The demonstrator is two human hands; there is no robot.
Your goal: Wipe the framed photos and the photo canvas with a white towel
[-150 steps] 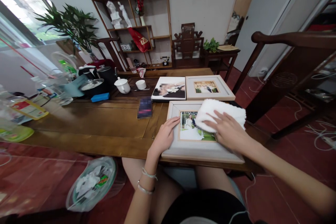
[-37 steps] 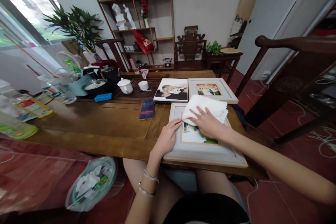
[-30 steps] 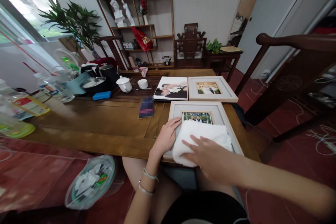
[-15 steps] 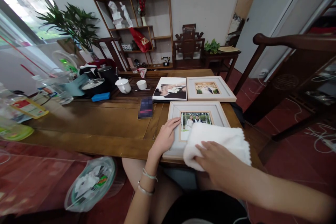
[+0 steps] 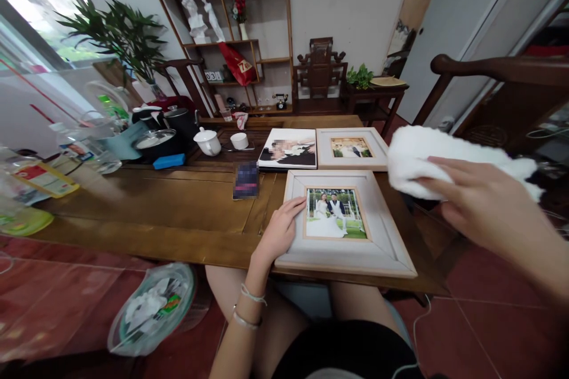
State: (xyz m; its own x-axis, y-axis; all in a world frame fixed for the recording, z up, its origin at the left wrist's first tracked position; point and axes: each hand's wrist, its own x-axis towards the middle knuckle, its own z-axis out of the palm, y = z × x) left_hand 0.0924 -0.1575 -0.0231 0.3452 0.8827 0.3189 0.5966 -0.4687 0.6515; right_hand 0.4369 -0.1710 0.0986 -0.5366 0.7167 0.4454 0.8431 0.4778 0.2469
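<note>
A framed photo [image 5: 386, 251] with a wide pale border lies flat at the table's near edge. My left hand [image 5: 281, 226] rests on its left side, fingers stretched out and their tips by the picture's inner edge. Off to the right, my right hand [image 5: 471, 195] grips a folded white cloth [image 5: 444, 148] in the air, apart from the frame. Behind lie a second framed photo [image 5: 326, 151] and a photo album or panel [image 5: 288, 137] with a picture on top.
On the wooden table [image 5: 178, 213] are a phone [image 5: 246, 180], a white teapot [image 5: 208, 143], a white cup [image 5: 239, 141], a blue block [image 5: 169, 161] and bottles at the left. A lined waste bin [image 5: 186, 293] stands below. A dark wooden chair [image 5: 493, 69] is at the right.
My right hand has lifted the white cloth off the near frame and carried it up to the right, uncovering the picture. My left hand stays in place on the frame.
</note>
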